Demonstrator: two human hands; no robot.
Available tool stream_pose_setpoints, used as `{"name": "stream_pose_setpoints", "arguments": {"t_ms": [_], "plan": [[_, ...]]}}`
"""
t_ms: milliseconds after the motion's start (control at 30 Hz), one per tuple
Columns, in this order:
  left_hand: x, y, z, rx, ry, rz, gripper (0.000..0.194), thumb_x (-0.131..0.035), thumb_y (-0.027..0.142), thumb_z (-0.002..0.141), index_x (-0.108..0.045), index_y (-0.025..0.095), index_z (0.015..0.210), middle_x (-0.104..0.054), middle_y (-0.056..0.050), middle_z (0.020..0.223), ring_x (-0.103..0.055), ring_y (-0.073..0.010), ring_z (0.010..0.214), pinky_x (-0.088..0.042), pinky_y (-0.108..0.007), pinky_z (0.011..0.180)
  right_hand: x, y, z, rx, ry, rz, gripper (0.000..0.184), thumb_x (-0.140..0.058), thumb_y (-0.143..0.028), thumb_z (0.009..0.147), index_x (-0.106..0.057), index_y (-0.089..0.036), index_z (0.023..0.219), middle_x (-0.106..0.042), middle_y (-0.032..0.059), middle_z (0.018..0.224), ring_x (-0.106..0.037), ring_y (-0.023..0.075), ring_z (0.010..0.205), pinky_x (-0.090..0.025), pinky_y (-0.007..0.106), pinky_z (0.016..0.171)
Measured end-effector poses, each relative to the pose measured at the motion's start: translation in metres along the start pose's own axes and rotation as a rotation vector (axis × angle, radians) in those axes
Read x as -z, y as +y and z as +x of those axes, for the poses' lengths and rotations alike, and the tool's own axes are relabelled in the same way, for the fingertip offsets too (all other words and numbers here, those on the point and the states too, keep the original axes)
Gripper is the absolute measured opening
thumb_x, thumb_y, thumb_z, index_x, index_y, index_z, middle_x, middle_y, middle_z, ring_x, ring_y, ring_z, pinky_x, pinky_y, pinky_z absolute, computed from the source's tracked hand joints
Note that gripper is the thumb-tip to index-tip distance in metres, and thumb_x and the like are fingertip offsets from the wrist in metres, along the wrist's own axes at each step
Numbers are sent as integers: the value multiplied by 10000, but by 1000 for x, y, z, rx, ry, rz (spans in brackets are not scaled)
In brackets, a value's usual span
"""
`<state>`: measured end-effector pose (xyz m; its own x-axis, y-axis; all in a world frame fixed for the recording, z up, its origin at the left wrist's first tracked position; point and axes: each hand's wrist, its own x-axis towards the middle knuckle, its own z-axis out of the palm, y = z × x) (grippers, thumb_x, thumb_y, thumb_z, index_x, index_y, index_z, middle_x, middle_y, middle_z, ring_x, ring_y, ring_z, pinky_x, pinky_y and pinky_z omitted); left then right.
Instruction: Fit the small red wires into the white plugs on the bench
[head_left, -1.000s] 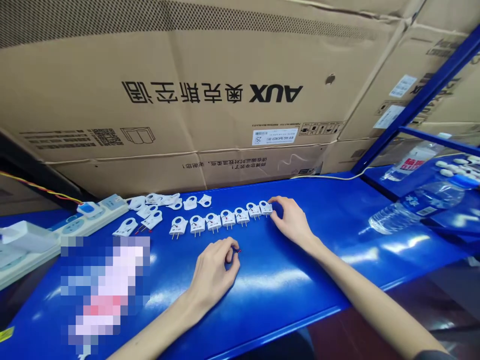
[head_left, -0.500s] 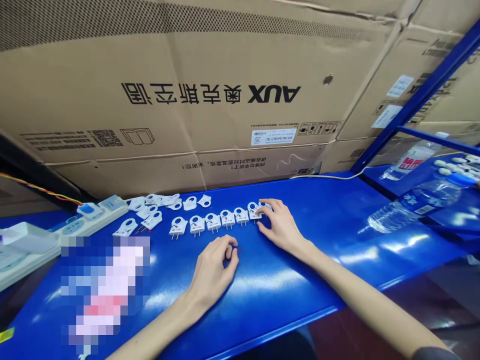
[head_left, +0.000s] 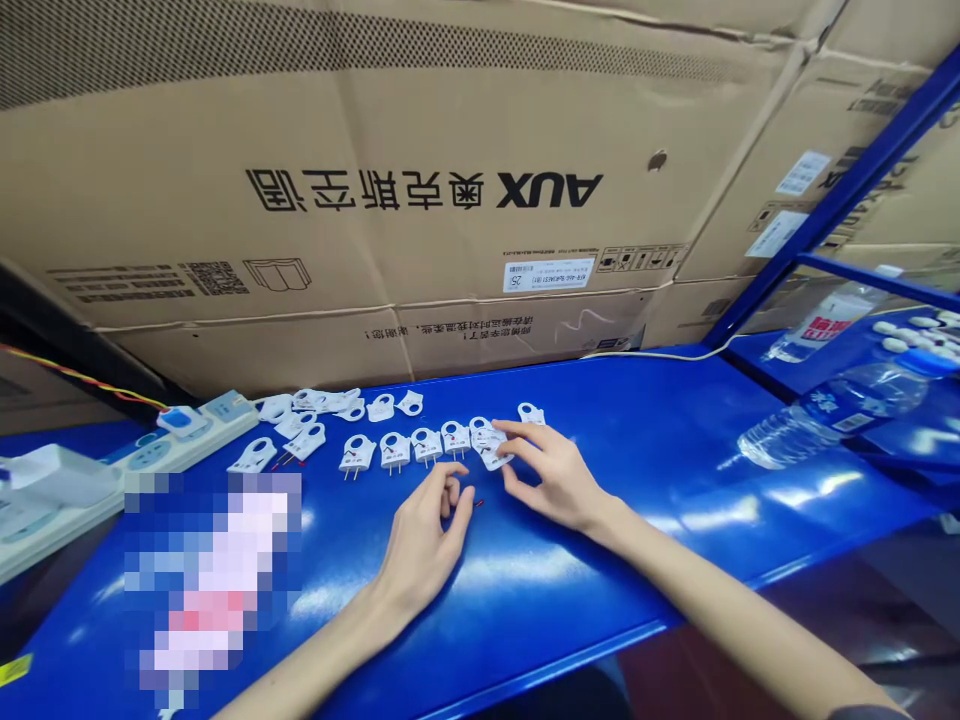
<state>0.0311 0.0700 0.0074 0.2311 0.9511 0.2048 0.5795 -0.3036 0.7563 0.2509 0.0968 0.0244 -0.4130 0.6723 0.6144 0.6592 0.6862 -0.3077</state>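
Note:
My right hand (head_left: 559, 475) pinches a white two-pin plug (head_left: 493, 455) with a ring-shaped handle. This plug overlaps the right end of a row of similar white plugs (head_left: 426, 444), their rings toward the carton and their metal pins toward me. One more ringed plug (head_left: 531, 412) lies alone behind my right hand, partly covered by it. My left hand (head_left: 426, 520) rests in front of the row, thumb and forefinger apart, the other fingers curled, holding nothing visible. A tiny red piece (head_left: 480, 502) lies on the blue tabletop (head_left: 555, 610) just right of its fingertips.
Loose white plug parts (head_left: 322, 402) are heaped at the back left beside a power strip (head_left: 150, 460). A pixelated object (head_left: 217, 580) covers the front left. A large carton (head_left: 420, 120) rises behind. At right stand a blue rack post (head_left: 832, 200) and a lying water bottle (head_left: 832, 410).
My right hand has moved left and toward me, taking a plug from the right part of the row to beside its neighbour. My left thumb and forefinger have spread slightly.

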Motion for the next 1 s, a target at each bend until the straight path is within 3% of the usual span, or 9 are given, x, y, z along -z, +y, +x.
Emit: {"name": "stream_pose_setpoints", "arguments": {"t_ms": [200,400,833,1000], "plan": [[1,0,2,-5,-7,-28,235,-462,424,1012,-594,230,1018,-552,33,740,-505,-154,653,-429,-279,665,-6,-8,-2,126,-52,-4,154,-566,-171,942,-668,-229,1042,-698,99,1318,-713,204,1043,-601,352,874],[1,2,2,-35,13,-33,240,-462,393,1022,-615,225,940,-538,34,703,-477,-145,632,-406,-271,643,-7,-7,-2,159,-42,-16,133,-592,-168,940,-665,-210,1043,-701,116,1299,-714,209,1033,-603,353,871],[2,1,0,-156,37,29,223,-478,320,1031,-636,218,910,-597,30,727,-496,-128,637,-405,-285,673,-7,-4,-3,119,-93,-35,133,-612,-172,931,-652,-221,1048,-696,96,1307,-689,231,1062,-587,388,873],[0,2,-1,-233,16,107,209,-483,265,1015,-636,221,880,-580,27,715,-518,-139,660,-403,-309,710,-7,1,-2,-25,-95,-108,130,-624,-180,935,-660,-225,1052,-699,85,1304,-656,262,1123,-549,426,910]]}}
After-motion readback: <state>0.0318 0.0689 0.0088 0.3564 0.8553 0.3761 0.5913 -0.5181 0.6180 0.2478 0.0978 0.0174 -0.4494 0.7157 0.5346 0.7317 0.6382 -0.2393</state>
